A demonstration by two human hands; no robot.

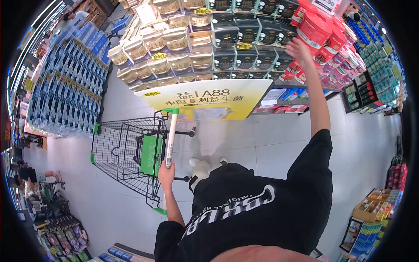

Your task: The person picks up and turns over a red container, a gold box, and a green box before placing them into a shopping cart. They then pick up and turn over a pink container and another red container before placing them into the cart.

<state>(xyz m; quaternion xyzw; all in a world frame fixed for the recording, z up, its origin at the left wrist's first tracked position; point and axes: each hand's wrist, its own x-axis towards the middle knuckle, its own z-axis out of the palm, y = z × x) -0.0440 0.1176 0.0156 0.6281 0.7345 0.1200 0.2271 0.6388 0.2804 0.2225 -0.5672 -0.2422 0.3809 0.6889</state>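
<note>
My left hand (166, 172) is wrapped round the pale handle (172, 135) of a black wire shopping cart (126, 153) with green corners. The cart's basket shows nothing in it. My right hand (300, 50) is raised at the upper right, fingers spread, beside stacked red round tubs (313, 29) and next to dark green boxes (268, 32). Whether its fingertips touch a tub cannot be made out. Cream and gold boxes (176, 40) stand in rows left of the green ones.
A yellow and white sign (205, 102) fronts the display. Blue packs (65, 87) are stacked at the left. A person (30, 175) is at the far left, another (78, 18) at the upper left. Shelves (371, 214) stand at the lower right.
</note>
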